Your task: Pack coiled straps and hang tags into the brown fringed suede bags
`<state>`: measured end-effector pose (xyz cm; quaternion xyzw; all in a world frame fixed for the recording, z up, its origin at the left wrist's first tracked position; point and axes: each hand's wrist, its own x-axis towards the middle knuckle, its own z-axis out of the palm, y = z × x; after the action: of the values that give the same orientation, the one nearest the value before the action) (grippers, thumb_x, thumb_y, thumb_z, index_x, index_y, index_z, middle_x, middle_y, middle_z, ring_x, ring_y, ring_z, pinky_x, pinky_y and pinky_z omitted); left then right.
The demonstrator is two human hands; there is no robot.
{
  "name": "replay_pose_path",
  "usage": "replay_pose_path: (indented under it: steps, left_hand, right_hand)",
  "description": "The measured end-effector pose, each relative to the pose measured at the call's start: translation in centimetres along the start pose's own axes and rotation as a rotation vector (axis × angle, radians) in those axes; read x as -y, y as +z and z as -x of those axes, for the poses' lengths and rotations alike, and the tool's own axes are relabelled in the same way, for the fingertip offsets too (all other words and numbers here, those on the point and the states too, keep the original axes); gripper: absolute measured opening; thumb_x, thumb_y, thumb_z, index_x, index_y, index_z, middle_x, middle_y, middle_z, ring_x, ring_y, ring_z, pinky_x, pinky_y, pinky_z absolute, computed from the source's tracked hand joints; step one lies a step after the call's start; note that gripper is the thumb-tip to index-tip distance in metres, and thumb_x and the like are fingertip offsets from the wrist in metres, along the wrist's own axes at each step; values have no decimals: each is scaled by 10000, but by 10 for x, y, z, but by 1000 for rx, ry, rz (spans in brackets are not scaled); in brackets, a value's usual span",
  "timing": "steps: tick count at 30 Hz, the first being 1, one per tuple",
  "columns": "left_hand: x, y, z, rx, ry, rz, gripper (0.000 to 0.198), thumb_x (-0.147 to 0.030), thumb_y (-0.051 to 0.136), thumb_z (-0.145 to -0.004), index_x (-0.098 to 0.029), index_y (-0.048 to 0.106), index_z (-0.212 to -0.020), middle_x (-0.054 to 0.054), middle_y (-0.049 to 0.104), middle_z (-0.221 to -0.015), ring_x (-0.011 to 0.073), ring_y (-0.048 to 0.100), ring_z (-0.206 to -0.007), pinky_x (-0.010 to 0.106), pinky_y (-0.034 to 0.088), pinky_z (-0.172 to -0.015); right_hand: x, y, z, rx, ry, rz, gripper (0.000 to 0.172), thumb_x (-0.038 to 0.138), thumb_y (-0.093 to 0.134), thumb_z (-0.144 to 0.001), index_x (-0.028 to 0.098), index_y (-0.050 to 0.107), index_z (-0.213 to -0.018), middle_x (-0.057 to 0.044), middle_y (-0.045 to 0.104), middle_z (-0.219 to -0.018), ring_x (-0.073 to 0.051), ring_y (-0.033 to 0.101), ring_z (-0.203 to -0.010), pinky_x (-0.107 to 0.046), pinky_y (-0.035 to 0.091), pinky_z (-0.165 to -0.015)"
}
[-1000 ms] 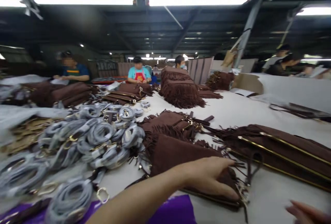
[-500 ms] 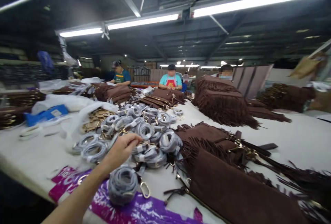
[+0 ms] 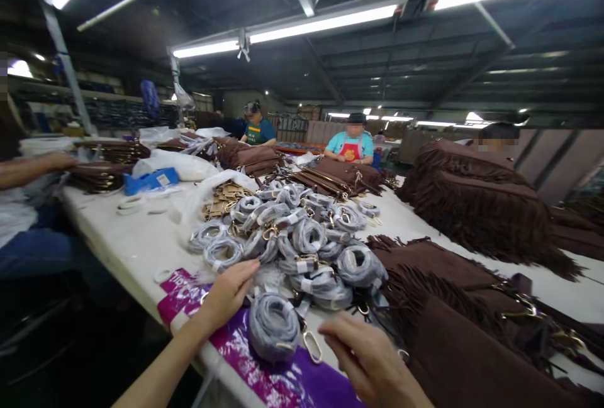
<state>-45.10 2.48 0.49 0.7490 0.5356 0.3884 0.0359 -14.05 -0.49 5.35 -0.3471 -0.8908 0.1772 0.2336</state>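
A coiled strap in grey wrapping (image 3: 274,326) with a gold oval ring (image 3: 312,346) lies on a purple and magenta plastic bag (image 3: 236,358). My left hand (image 3: 229,295) is just left of this coil, its fingers stretched out, and nothing shows in it. To the right, my right hand (image 3: 363,351) reaches in near the ring, slightly blurred, fingers loosely bent and apart from the thumb, with nothing visible in them. Behind both hands is a heap of similar wrapped strap coils (image 3: 309,235) with gold clasps.
Brown fringed bags (image 3: 472,345) lie at the right, with a taller stack of them (image 3: 476,200) behind. A blue packet (image 3: 151,180) and clear plastic sit at the left. Co-workers sit across the white table (image 3: 123,238); another person's arm (image 3: 38,169) reaches in from the left.
My view has turned left. My left hand has drawn back from the heap towards the coil on the purple bag. My right hand has come into view.
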Motion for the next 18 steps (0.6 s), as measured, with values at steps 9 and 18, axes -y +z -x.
replay_pose_path:
  steps: [9,18]
  left_hand:
    - [9,8,2,6,13,-28,328,-186,474,-882,-219,695,-1122,81,671,-1217,210,633,-1115,404,510,-990]
    - [5,13,-1,55,21,-124,325,-147,455,-859,-207,742,-999,91,720,-1086,219,661,-1011,372,541,-923]
  right_hand:
    - [38,38,-114,239,280,522,199,183,522,-921,156,719,-925,-162,743,-894,-309,713,-843,-302,481,-610]
    - [-11,-14,-53,154,126,406,218,253,497,-892,210,630,-726,-63,694,-720,-217,651,-681,-256,406,-560]
